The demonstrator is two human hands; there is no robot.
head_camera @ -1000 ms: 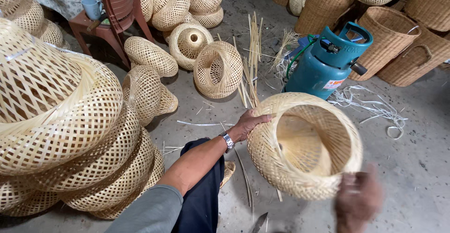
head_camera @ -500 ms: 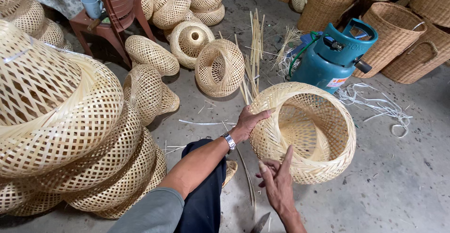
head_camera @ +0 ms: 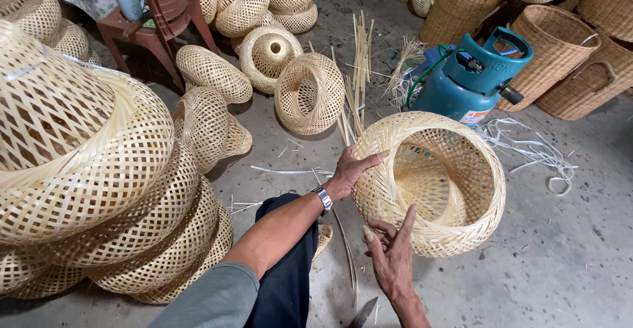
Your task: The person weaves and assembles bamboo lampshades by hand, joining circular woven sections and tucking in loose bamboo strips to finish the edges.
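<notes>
Head view, looking down at a concrete floor (head_camera: pixel 567 262) in a basket workshop. Centre right: a pale woven bamboo basket (head_camera: pixel 432 183), rounded, with an open lattice body and a dense rolled rim, lies tilted on the floor with its mouth facing up and toward the viewer. The left hand (head_camera: pixel 349 171), wearing a metal wristwatch (head_camera: pixel 323 197), is spread flat against the basket's outer left wall, thumb along the rim, steadying it rather than clasping it. The right hand (head_camera: pixel 392 255) hangs just in front of the basket's lower rim, fingers loosely parted and empty, the index fingertip at or almost at the weave; contact cannot be confirmed. A dark blade tip (head_camera: pixel 361 313) shows at the bottom edge, below that hand.

Behind the basket stands a teal gas cylinder (head_camera: pixel 471 81) with a black valve and a green hose; a small white and red label patch sits low on its side, its print not legible. Bamboo strips (head_camera: pixel 359 71) lie beside it, white plastic strapping (head_camera: pixel 534 153) to its right. At left, a stack of finished baskets (head_camera: pixel 99 183); at top left, a red plastic chair (head_camera: pixel 161 11) bearing a light blue cup (head_camera: pixel 130 1); at top right, darker wicker hampers (head_camera: pixel 560 44)
</notes>
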